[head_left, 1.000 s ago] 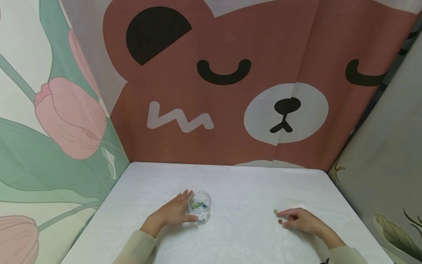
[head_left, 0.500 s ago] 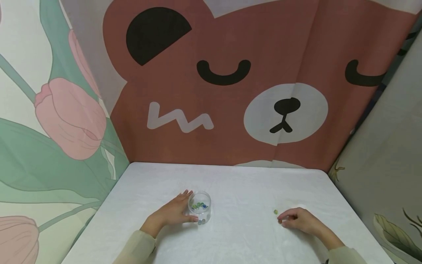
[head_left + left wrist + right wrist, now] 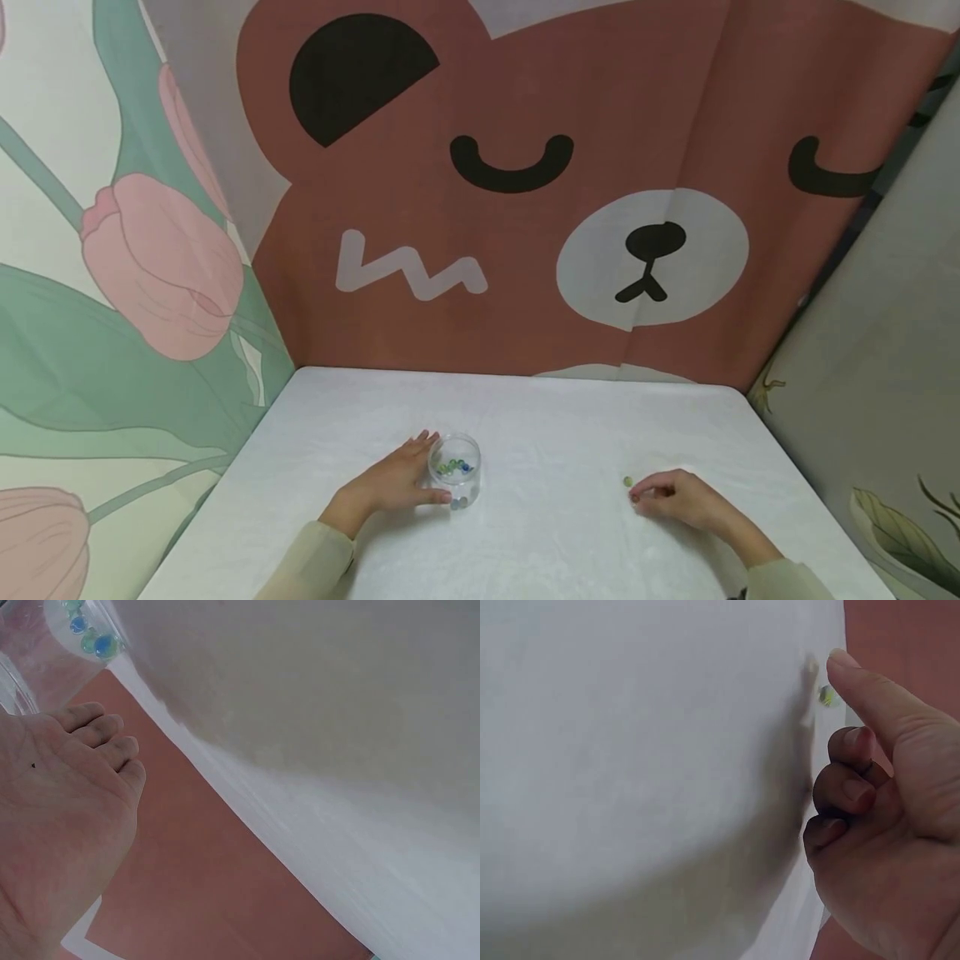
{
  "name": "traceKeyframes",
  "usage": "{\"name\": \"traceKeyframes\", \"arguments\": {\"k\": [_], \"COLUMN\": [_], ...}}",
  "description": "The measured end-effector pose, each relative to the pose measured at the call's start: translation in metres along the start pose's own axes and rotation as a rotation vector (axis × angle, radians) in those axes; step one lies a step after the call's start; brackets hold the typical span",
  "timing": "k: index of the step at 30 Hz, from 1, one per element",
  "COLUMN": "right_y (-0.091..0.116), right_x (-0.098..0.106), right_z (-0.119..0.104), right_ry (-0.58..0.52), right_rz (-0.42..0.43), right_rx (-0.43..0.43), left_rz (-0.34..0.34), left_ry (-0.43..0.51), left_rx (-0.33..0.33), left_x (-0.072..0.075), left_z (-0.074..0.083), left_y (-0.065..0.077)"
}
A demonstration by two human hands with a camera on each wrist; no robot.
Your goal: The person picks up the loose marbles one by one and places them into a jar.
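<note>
A clear round jar (image 3: 454, 444) stands upright on the white table, with several green and blue marbles (image 3: 453, 467) inside. My left hand (image 3: 393, 479) holds the jar's left side, thumb at the front and fingers toward the back. In the left wrist view, the palm (image 3: 64, 802) lies close beside the jar wall. Over on the right, my right hand (image 3: 678, 498) pinches a reddish-brown marble (image 3: 635, 498) between thumb and index finger; its remaining fingers are curled. A yellow-green marble (image 3: 627, 481) lies just beyond those fingertips. The right wrist view hides the pinched marble.
White cloth covers the table (image 3: 540, 517). A brown bear-print curtain (image 3: 510, 325) hangs behind its far edge. A tulip-print curtain (image 3: 157, 275) stands along the left side, and a pale curtain (image 3: 862, 375) along the right. Greyish round shapes (image 3: 459, 503) show at the jar's base.
My right index finger has drawn back from the yellow-green marble to the brown one, which now sits between finger and thumb. The left hand and jar have stayed put.
</note>
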State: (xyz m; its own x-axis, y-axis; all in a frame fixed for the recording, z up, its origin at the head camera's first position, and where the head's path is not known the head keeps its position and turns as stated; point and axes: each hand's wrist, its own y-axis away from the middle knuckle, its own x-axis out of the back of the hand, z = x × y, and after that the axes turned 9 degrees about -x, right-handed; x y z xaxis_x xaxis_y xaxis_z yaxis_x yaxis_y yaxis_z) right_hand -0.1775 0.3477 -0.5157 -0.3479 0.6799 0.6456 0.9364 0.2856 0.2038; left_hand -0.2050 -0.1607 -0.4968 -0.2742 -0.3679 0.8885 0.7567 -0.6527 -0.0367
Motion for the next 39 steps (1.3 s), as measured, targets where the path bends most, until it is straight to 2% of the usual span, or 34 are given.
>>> {"name": "traceKeyframes", "arguments": {"k": [4,15,27,39], "right_y": [-0.003,-0.011,-0.021,-0.031], "right_x": [-0.002,-0.005,-0.013,-0.025], "right_z": [-0.008,-0.034,-0.055,-0.082], "right_ry": [-0.001,-0.075,-0.169,-0.181], "right_rz": [0.03,0.009,-0.005,0.016], "right_rx": [-0.02,-0.046,-0.009,0.003], "left_rz": [0.002,0.003,0.009,0.004], "left_ry": [-0.002,0.014,0.011,0.005], "left_rx": [0.003,0.008,0.008,0.003], "left_x": [0.0,0.001,-0.001,-0.004], "left_z": [0.0,0.004,0.002,-0.001], "left_y": [-0.001,0.0,-0.001,-0.001]}}
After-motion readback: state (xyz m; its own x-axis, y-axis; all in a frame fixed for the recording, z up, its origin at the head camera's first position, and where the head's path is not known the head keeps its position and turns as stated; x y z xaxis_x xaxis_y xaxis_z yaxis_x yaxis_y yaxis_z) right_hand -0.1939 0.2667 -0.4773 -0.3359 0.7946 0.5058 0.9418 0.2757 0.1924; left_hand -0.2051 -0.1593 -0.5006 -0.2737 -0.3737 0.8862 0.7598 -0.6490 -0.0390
